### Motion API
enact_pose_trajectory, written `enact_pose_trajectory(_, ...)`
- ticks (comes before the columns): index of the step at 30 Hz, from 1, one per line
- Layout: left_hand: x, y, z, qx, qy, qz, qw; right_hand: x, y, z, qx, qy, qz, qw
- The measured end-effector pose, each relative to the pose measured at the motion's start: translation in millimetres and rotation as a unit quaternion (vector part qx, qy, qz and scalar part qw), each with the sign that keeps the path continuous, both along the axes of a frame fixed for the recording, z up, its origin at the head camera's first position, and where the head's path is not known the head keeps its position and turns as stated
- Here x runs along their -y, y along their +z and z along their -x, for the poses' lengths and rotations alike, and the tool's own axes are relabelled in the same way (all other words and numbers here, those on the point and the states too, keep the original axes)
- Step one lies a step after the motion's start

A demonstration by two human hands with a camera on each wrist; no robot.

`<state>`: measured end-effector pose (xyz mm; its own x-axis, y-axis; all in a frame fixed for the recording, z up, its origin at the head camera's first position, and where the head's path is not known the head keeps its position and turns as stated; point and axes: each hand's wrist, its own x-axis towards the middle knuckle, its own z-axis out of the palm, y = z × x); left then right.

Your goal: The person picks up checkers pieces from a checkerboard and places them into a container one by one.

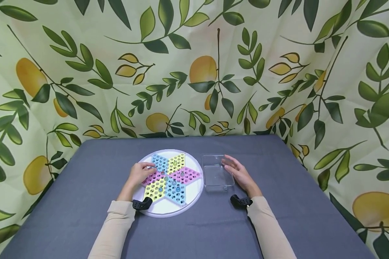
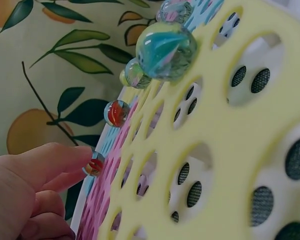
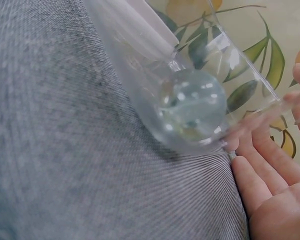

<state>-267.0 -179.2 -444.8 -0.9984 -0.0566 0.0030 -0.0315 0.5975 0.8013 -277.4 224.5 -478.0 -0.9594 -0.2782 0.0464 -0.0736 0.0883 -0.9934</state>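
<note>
A round white Chinese checkers board (image 1: 192, 196) with a blue, yellow and pink star lies in front of me. My left hand (image 1: 141, 175) is over its left side, at the pink point. In the left wrist view, its thumb and forefinger pinch a red-streaked glass marble (image 2: 94, 164) at the board's surface. Another red marble (image 2: 117, 113) and a blue-green marble (image 2: 166, 51) sit in holes nearby. My right hand (image 1: 241, 176) rests against the right side of a clear plastic box (image 1: 210, 188), fingers fairly straight. A clear marble (image 3: 192, 107) lies in the box's near corner.
The box stands just right of the board on a grey cloth-covered table (image 1: 194, 233). A leaf-and-fruit patterned curtain (image 1: 181, 90) hangs behind the table and along its sides. Several more marbles are scattered over the star, one of them in the upper yellow point.
</note>
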Motion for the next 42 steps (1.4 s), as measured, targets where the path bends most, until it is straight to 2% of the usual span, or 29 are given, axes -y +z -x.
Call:
enact_pose_trajectory(16, 2.8, 3.8, -3.1, 0.002, -0.011, 0.010, 0.9999, 0.9, -1.1, -0.4, -0.004, -0.001, 0.017, 0.9998)
enact_pose_trajectory(22, 2.4, 4.1, -3.1, 0.006, -0.006, 0.013, 0.9999, 1.7, 1.0, -1.4, 0.001, -0.003, 0.018, 0.9998)
enact_pose_trajectory(28, 1.8, 2.6, -1.8, 0.010, 0.007, 0.000, 0.9999, 1.4, 1.6, -1.3, 0.008, -0.004, 0.018, 0.9998)
enact_pose_trajectory(42, 1.6, 4.1, -3.5, 0.009, 0.007, -0.050, 0.9987, 0.9, -0.3, 0.4, 0.005, 0.000, 0.016, 0.9999)
